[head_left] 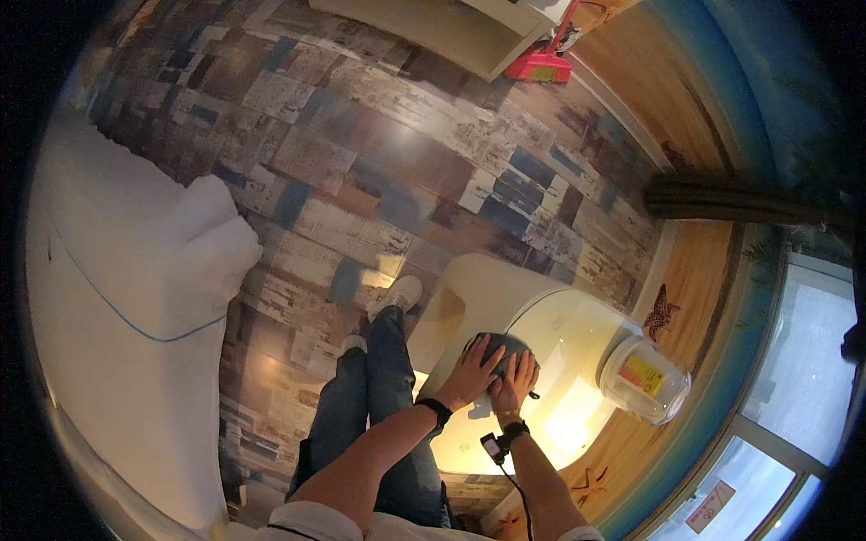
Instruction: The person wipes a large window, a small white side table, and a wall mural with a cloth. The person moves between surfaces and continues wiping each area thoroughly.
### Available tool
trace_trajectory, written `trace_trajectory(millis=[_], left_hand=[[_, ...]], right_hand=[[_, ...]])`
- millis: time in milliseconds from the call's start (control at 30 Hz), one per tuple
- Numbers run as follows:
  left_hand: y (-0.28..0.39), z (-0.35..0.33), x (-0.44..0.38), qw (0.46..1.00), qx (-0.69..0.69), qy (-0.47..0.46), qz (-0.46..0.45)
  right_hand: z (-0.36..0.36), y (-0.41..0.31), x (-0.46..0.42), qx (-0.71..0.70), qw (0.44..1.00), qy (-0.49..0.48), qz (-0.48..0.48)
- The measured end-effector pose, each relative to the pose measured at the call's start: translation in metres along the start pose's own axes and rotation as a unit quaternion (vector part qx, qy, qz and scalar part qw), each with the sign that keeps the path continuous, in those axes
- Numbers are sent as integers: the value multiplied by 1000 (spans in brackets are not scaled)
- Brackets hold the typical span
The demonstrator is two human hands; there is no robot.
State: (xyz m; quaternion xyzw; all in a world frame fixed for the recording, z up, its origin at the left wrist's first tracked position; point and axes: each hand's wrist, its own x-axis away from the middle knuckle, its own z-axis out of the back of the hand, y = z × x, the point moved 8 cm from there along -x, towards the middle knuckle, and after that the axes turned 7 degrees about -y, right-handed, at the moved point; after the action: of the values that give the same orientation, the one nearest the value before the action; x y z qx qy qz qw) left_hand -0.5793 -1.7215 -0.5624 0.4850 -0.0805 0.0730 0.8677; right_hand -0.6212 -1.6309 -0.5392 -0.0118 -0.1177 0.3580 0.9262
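Note:
Both my hands are on a dark grey fabric item [502, 343], rounded in outline, with a small dark loop at its right edge. My left hand [467, 375] lies over its left part, fingers spread. My right hand [514, 382] covers the right part, close beside the left. The hands hide much of the item, and its exact kind is unclear. Beneath it is a glossy cream-white table [568, 358] with rounded corners. Each wrist wears a black band; a small device [494, 446] with a cable is at the right one.
A clear plastic jar [666, 395] with a yellow label is at the table's right end. White bedding [135, 257] with a blue line is at left. Patterned plank floor [379, 169] spreads ahead. A pink broom [541, 67] is beside a pale shelf [433, 27]. A painted wall and window [798, 345] are right.

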Motion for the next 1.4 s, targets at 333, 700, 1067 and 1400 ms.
trace_trajectory(millis=[333, 700, 1067, 1400], left_hand=[[-22, 36, -112, 986, 148, -62, 45], [-72, -20, -159, 947, 204, -181, 171], [-62, -19, -124, 932, 274, -206, 119], [-131, -62, -148, 872, 335, -241, 263]], right_hand=[[39, 28, -112, -7, 999, 22, 31], [29, 39, -212, 58, 951, -282, 111], [0, 52, -217, 125, 751, -646, 44], [-123, 88, -226, 149, 613, -767, 116]])
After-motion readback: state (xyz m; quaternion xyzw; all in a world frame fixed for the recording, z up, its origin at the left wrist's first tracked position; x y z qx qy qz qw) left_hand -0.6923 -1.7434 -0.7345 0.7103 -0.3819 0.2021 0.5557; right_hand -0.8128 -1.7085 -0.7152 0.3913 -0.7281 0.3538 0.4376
